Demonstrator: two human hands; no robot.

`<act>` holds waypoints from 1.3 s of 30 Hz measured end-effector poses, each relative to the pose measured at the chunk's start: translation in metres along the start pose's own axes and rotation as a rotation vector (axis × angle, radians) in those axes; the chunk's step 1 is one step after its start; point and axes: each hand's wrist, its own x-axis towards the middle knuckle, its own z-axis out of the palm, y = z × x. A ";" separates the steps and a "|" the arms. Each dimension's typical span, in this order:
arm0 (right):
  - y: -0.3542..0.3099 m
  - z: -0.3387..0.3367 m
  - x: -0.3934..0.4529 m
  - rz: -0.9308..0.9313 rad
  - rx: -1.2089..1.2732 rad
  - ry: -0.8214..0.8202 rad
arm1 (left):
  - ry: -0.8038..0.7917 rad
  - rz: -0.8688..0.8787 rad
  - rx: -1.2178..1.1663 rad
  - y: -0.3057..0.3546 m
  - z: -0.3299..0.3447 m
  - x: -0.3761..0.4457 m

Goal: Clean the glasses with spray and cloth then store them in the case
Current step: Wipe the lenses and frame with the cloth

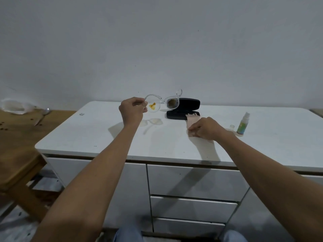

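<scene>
While the left hand [132,109] pinches the smeared glasses [162,103] aloft by one temple, the right hand [203,128] pinches the pink cloth [190,121] on the tabletop [97,135]; open case [183,109] behind, spray bottle [243,124] rightmost. Advice: support frame firmly, wipe each lens gently.

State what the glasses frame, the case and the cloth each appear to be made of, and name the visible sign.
Glasses: clear glossy plastic, probably; the wall shows through the frame.
Case: hard black shell, matte, perhaps plastic or leatherette; it holds its shape while open.
Cloth: soft pale pink fabric, likely microfibre; it lies limp and flat.
</scene>
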 end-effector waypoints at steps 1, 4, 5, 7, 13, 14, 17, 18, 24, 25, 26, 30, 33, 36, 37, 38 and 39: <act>0.001 0.003 -0.001 -0.024 -0.002 0.043 | 0.003 0.000 0.003 -0.001 0.000 0.000; 0.000 0.014 -0.005 -0.106 -0.031 0.164 | 0.012 -0.007 0.009 -0.003 0.000 -0.001; -0.001 0.018 -0.005 -0.125 -0.044 0.187 | 0.013 -0.007 0.011 -0.003 -0.001 -0.002; -0.005 0.023 -0.004 -0.114 -0.061 0.190 | 0.014 -0.004 0.015 -0.002 -0.002 -0.003; -0.034 0.015 0.001 0.171 0.748 0.285 | 0.035 0.023 0.055 0.005 -0.009 -0.003; -0.041 0.013 0.000 0.200 0.992 0.286 | 0.038 0.029 0.068 0.007 -0.010 -0.003; -0.060 0.007 -0.001 0.178 1.368 0.277 | 0.042 0.045 0.084 0.011 -0.013 -0.002; -0.066 0.006 0.000 0.183 1.421 0.306 | 0.041 0.049 0.088 0.013 -0.015 -0.002; -0.103 0.005 0.008 0.127 1.542 0.468 | 0.025 0.076 0.086 0.024 -0.019 -0.006; -0.108 0.006 0.009 0.108 1.545 0.488 | 0.016 0.082 0.080 0.026 -0.019 -0.007; -0.113 0.006 0.009 0.092 1.540 0.511 | 0.006 0.087 0.076 0.027 -0.020 -0.008; -0.120 0.012 0.016 0.094 1.472 0.614 | -0.029 0.092 0.052 0.035 -0.022 -0.008; -0.124 0.012 0.019 0.082 1.445 0.673 | -0.054 0.112 0.042 0.040 -0.024 -0.007; -0.133 0.011 0.022 0.072 1.497 0.680 | -0.061 0.125 0.025 0.044 -0.023 -0.008; -0.136 0.010 0.023 0.080 1.525 0.683 | -0.055 0.125 0.014 0.045 -0.022 -0.008; -0.139 0.010 0.024 0.094 1.565 0.682 | -0.044 0.120 0.003 0.045 -0.021 -0.009; -0.142 0.009 0.025 0.117 1.588 0.664 | -0.030 0.113 -0.006 0.045 -0.021 -0.010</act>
